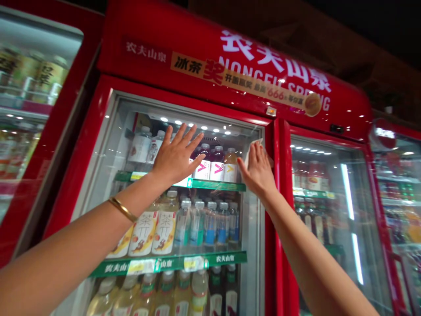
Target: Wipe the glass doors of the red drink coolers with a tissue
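Two raised arms reach up to the glass door (253, 219) of a red drinks fridge. My left hand (176, 156), with a gold bangle (123, 210) on its forearm, lies open with spread fingers at the upper part of the glass. Near the door's upper right corner, my right hand (259, 169) presses a white cloth or tissue (259, 141) flat to the pane; its fingers are together, the thumb apart. Only the edges of the white piece show past the hand. Behind the glass stand small bottles with V labels (217, 169).
Green-edged shelves (226, 258) carry tea bottles (166, 228) and blue-labelled bottles (210, 226). To the right is a second glass door (335, 197) behind a red frame (283, 245). Another fridge (88, 30) stands at left; a further one (399, 175) is at the right edge.
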Available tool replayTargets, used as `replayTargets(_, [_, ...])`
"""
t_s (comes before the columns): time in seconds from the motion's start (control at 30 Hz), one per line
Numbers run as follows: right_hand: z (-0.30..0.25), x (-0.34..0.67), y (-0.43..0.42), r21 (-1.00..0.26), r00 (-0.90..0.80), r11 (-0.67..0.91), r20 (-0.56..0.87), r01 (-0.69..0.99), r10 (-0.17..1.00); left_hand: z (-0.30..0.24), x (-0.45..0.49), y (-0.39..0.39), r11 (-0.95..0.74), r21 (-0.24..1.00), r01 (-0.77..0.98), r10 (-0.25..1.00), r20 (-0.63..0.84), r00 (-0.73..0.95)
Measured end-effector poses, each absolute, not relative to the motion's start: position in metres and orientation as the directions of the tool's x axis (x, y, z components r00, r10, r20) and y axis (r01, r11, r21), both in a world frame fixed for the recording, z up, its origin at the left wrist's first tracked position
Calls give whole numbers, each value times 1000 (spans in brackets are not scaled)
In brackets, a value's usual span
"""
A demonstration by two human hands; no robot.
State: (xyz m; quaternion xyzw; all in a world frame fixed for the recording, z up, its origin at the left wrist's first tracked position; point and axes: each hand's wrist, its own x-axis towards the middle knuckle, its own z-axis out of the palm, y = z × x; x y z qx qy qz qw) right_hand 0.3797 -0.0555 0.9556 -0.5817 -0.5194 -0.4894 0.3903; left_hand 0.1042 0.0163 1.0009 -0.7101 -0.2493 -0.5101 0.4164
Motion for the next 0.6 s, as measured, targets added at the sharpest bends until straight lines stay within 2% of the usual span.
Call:
replayTargets(0.03, [960,381,-55,-2,30,-148,981,989,192,1001,104,17,-532,-340,776,-77,931,356])
replayTargets(0.07, [961,381,-54,-4,27,-132,985,991,173,1001,104,17,-534,-343,773,-84,931,355])
replayTargets(0.2, [947,374,-57,225,-200,-107,959,969,202,1001,103,19,-532,-349,772,-82,928,364])
replayTargets(0.23, [947,373,-60,222,-192,-124,957,967,219,1001,103,19,-532,-349,772,-78,928,365])
replayTargets(0.33, [958,379,-70,61,-14,-181,969,982,248,1001,103,19,-540,-344,769,-80,930,360])
replayTargets(0.4, [963,384,-75,4,42,-174,965,985,258,1001,103,19,-548,-340,764,-87,932,352])
replayTargets(0.53, [967,391,-76,70,-38,-118,966,991,254,1001,103,21,-569,-350,744,-107,929,355])
replayTargets(0.6, [977,392,-77,66,-33,-124,969,990,246,1001,104,21,-574,-349,741,-109,929,354])
